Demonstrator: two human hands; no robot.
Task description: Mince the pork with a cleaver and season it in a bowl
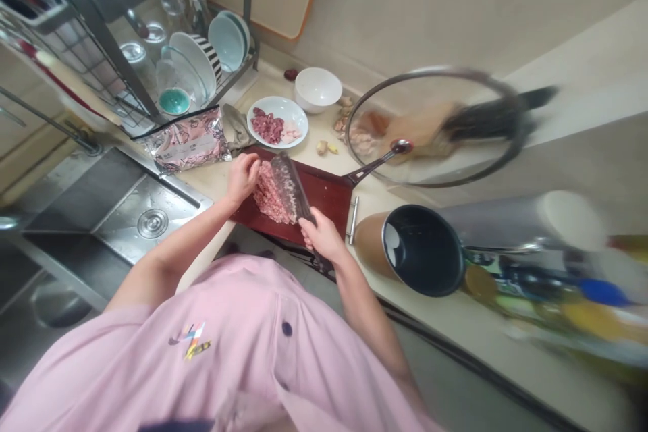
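Observation:
My right hand [322, 236] is wrapped round the handle of a cleaver [292, 182], whose broad blade has bits of meat stuck to it. The blade rests at the right side of a heap of minced meat [270, 196] on a dark red cutting board [331, 197]. At the heap's left edge is my left hand [244, 177], its fingers curled and pinched together; what they hold, if anything, is hidden. Just behind the board, a white plate [294, 108] carries diced red meat [267, 126] and some paler pieces.
To the left are a steel sink [152, 196], a pink patterned packet [190, 142] and a dish rack [248, 13] with bowls. Behind stand a white bowl [318, 89] and ginger pieces [327, 147]. A glass lid [435, 183], a dark pot [424, 250] and blurred bottles occupy the right.

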